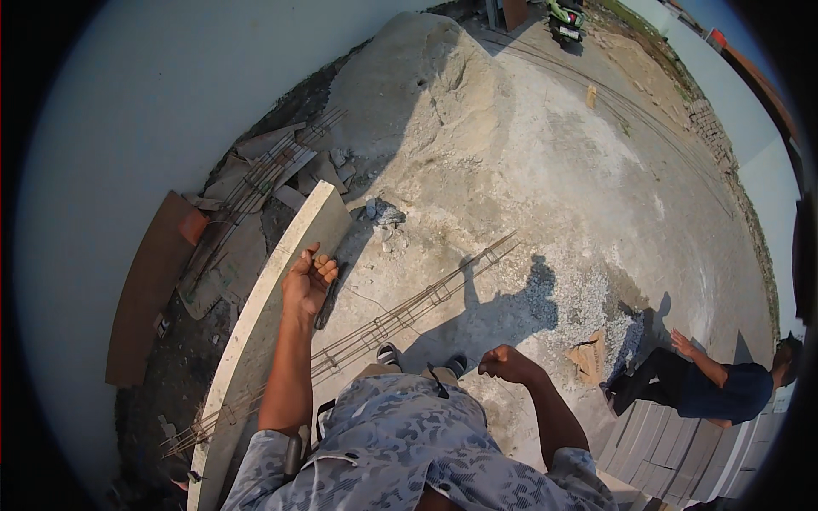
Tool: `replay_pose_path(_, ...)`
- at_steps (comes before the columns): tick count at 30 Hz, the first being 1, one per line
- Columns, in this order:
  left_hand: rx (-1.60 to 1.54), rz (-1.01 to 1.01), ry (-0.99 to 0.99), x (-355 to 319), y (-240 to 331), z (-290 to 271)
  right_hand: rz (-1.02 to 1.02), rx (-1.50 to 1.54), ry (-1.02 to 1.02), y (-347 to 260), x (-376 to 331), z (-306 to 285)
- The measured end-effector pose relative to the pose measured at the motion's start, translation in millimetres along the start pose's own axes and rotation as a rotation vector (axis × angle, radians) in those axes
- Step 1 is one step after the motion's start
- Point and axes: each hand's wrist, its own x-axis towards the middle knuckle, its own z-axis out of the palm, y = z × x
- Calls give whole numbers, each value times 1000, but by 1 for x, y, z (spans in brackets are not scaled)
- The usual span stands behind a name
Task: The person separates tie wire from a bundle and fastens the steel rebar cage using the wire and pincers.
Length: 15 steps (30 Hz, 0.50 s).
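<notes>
My left hand (310,281) is raised in front of the upper part of a long, pale board (256,311) standing on edge at my left. Its fingers are curled in, and what they hold, if anything, is hidden. Just beside it shows a dark, elongated shape (331,298); whether the hand touches it I cannot tell. My right hand (507,364) hangs loosely closed above the ground right of my feet, its palm side hidden. Between the hands and beyond my feet, a long rebar cage (400,311) with wire stirrups lies diagonally across the ground.
On the right, another person (724,383) in dark clothes is beside stacked grey blocks (656,451). Gravel (588,298) and a torn brown bag (586,358) lie nearby. A large sand heap (426,85) rises ahead. Scrap boards and a brown panel (149,294) line the left wall.
</notes>
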Motion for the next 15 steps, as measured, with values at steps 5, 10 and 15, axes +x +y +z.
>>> replay_pose_path(5,453,-142,-327,9,16,-27,100,-305,405,13,22,-29)
replay_pose_path(10,496,384,20,22,15,-25,11,397,18,-14,2,-28)
replay_pose_path(15,-28,15,-163,19,36,-26,75,-493,257,-12,29,-7)
